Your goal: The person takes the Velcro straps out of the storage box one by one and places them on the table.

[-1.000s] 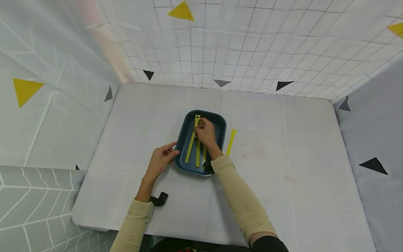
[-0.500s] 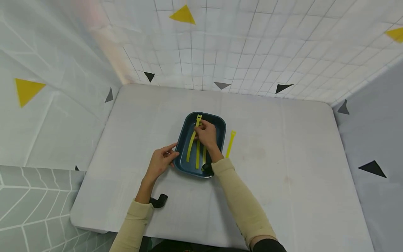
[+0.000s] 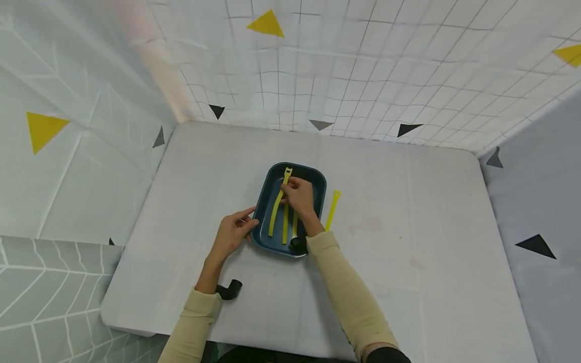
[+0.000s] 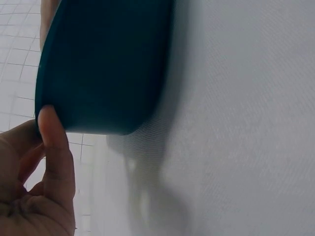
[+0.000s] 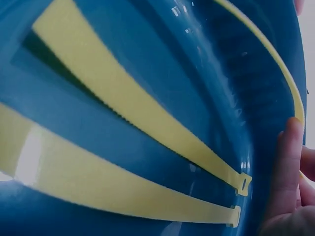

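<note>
A dark blue-green tray [image 3: 313, 175] lies on the table. My left hand [image 3: 230, 233] pinches its left rim, and in the left wrist view the thumb [image 4: 55, 132] presses the tray wall [image 4: 108, 64]. Over the tray, my right hand [image 3: 300, 195] pinches a yellow cable strap [image 3: 274, 216] near its slotted head. That strap [image 5: 269, 47] bows along the tray's side in the right wrist view. Two more yellow straps [image 5: 133, 96] lie on the tray floor, their slotted heads side by side. A round black piece [image 3: 297, 243] sits in the tray's near right corner.
Right of the tray lies another yellow strap [image 3: 333, 209], partly hidden by the right forearm. A black elbow-shaped piece [image 3: 230, 290] rests beside the left wrist. The pale table [image 3: 436, 242] is bounded by hanging sheets at the back and sides.
The strap in my right hand has bent a little and its head has shifted slightly right and nearer. My left hand stays at the rim. The head view has tilted slightly.
</note>
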### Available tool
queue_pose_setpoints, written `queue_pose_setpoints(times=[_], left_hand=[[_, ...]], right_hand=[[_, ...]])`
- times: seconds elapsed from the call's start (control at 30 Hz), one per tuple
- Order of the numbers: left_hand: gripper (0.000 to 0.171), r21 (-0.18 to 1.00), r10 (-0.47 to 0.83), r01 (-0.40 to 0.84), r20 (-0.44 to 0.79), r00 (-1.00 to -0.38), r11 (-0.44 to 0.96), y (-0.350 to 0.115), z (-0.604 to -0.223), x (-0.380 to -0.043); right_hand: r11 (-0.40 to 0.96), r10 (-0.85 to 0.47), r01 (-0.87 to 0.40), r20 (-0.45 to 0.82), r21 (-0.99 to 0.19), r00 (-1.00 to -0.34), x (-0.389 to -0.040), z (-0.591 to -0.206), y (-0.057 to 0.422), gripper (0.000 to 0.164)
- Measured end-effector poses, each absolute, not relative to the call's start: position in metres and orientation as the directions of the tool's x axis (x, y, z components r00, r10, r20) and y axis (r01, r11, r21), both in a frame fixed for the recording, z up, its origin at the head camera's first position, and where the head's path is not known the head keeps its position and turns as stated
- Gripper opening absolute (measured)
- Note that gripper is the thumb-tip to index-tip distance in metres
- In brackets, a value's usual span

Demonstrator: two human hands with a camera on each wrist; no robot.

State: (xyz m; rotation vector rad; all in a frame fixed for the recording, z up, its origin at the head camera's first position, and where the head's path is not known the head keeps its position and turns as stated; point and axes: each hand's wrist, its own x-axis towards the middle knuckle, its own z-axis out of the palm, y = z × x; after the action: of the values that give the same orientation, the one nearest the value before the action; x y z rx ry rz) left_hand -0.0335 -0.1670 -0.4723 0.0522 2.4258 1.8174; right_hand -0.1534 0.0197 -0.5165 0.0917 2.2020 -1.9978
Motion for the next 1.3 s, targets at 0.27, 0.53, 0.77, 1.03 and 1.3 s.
queue_pose_setpoints(times=[0.27, 0.53, 0.77, 1.03, 1.3], left_hand=[[0.042, 0.959, 0.115, -0.037, -0.072, -0.991, 0.281, -0.169, -0.472, -0.033], [0.042, 0.960, 0.125, -0.035, -0.072, -0.990, 0.276, -0.169, -0.472, -0.036], [0.042, 0.967, 0.123, -0.051, -0.084, -0.989, 0.250, -0.170, -0.473, -0.035], [0.042, 0.968, 0.121, -0.049, -0.080, -0.989, 0.244, -0.170, -0.472, -0.036], [0.043, 0.968, 0.124, -0.057, -0.090, -0.988, 0.245, -0.170, -0.474, -0.035]], right_hand=[[0.072, -0.055, 0.204, -0.208, -0.976, -0.977, -0.150, -0.514, 0.019, 0.029], [0.065, -0.038, 0.225, -0.228, -0.972, -0.973, -0.147, -0.506, 0.017, 0.033], [0.027, -0.045, 0.197, -0.198, -0.980, -0.979, -0.143, -0.503, 0.017, 0.036], [0.022, -0.048, 0.155, -0.156, -0.988, -0.987, -0.143, -0.494, 0.020, 0.036], [0.027, -0.040, 0.161, -0.162, -0.987, -0.986, -0.142, -0.486, 0.023, 0.037]])
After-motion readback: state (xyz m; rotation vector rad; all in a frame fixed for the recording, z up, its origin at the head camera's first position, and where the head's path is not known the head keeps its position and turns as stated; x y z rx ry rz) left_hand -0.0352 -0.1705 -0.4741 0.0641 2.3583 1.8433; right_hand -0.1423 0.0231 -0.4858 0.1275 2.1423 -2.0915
